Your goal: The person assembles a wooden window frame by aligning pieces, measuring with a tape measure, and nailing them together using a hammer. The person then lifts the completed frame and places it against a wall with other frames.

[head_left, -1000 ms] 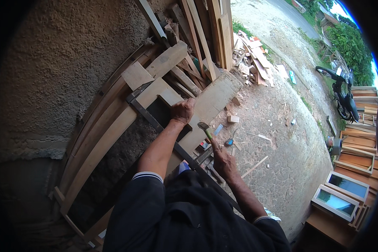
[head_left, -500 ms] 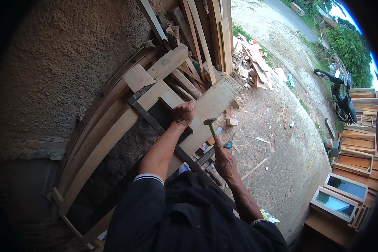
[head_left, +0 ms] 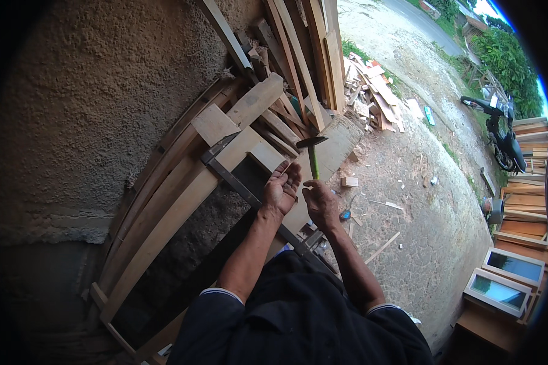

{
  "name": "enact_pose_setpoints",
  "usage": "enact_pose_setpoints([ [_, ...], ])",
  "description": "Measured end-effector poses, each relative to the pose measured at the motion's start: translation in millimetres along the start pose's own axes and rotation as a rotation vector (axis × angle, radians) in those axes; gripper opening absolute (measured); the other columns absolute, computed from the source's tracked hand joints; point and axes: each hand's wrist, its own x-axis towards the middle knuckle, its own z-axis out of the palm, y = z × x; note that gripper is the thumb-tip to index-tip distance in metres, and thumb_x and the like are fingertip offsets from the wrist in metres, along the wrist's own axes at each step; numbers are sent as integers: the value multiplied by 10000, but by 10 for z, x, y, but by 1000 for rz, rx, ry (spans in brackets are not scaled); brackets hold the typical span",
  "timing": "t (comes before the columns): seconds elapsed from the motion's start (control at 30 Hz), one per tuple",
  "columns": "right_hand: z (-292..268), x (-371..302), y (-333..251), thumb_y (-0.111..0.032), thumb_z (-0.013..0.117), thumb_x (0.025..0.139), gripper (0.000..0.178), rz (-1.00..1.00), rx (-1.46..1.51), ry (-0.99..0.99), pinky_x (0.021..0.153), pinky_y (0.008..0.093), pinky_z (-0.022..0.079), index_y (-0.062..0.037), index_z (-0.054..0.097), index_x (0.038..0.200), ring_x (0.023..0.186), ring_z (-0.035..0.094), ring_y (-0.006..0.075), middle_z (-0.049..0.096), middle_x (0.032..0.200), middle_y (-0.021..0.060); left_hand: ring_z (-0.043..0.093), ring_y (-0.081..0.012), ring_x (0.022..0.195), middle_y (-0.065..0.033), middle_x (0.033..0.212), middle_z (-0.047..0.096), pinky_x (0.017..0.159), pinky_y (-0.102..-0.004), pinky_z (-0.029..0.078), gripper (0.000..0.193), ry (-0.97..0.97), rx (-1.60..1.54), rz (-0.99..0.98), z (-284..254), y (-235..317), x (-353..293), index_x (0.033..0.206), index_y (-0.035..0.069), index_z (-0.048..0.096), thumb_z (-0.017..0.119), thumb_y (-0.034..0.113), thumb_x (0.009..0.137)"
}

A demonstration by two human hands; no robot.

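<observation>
My right hand (head_left: 323,204) is wrapped round the green handle of a hammer (head_left: 313,159), its dark head raised over a wide board. Close beside it, my left hand (head_left: 281,188) is turned palm up with curled fingers. A thin sliver seems to show at its fingertips, too small to name. Beneath both hands lies a pale wooden frame (head_left: 234,149) with a dark opening. A dark metal bar (head_left: 232,180) crosses the frame. A short wooden block (head_left: 215,124) rests near the bar's far end. The wide board (head_left: 341,135) extends to the right of the frame.
Long boards (head_left: 158,234) lie along the rough wall (head_left: 115,91) at left. Upright planks (head_left: 335,67) and an offcut pile (head_left: 374,91) stand beyond. A blue tool (head_left: 345,215) and scraps lie on the ground. A motorcycle (head_left: 502,137) and glazed frames (head_left: 498,292) are at right.
My left hand has come off the frame, turning palm up and moving nearer my right hand. The hammer has risen away from me, its head now above the board. The view has shifted slightly.
</observation>
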Motion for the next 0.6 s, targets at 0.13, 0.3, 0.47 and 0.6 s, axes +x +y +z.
enact_pose_setpoints([
  [0.13, 199, 139, 31, -110, 676, 944, 156, -35, 2, -36, 663, 316, 506, -50, 658, 1086, 726, 634, 147, 669, 783, 78, 648, -278, 1164, -183, 1280, 629, 1034, -414, 537, 318, -29, 88, 18, 51, 92, -67, 1316, 4, 511, 383, -10, 1026],
  [0.3, 416, 240, 96, -121, 672, 951, 122, -62, 58, -59, 712, 342, 528, -43, 661, 1044, 803, 677, 181, 706, 868, 108, 635, -239, 1175, -167, 1299, 619, 968, -372, 562, 332, -7, 189, 51, 38, 92, -119, 1354, 27, 475, 370, 34, 1039],
  [0.47, 552, 315, 10, -181, 667, 966, 154, -17, 42, -91, 736, 350, 527, -40, 658, 1028, 809, 670, 186, 705, 876, 110, 650, -228, 1143, -152, 1252, 639, 922, -348, 575, 279, 39, 99, 22, -57, 300, -117, 1303, 32, 520, 416, 101, 1053],
  [0.6, 648, 426, -115, -224, 650, 978, 188, 91, 99, -73, 720, 365, 518, -42, 655, 1027, 777, 655, 211, 683, 843, 131, 647, -141, 892, -78, 1004, 657, 773, -270, 563, 233, 131, 321, 53, -175, 671, -166, 1217, 42, 571, 515, 190, 1045],
])
